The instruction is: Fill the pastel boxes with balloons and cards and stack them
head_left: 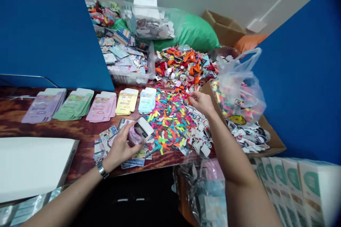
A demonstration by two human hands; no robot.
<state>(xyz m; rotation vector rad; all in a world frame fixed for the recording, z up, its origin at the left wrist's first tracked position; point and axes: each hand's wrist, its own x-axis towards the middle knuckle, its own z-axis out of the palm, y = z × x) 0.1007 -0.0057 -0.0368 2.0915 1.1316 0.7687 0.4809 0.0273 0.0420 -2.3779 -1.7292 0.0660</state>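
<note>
Your left hand (121, 149) held purple packet (135, 136), thumb and fingers round its sides, pale flap toward right; long axis unclear (foreshortened). Your right hand (201, 102), farther from your body, had fingertips drawn together at orange piece (187, 94); couldn't tell whether gripped. From right hand, packet lay leftward and nearer you, heap of bright pieces (172, 124) on worktop (84, 159) between hands.

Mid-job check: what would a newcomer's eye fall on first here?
Probably the heap of small, bright multicoloured pieces mid-view on the table, with the right hand at its far right edge. Then the row of pastel packet stacks to its left, running from purple to blue. Nearer the camera than that row, the left hand holds an open pinkish-purple packet.
</note>
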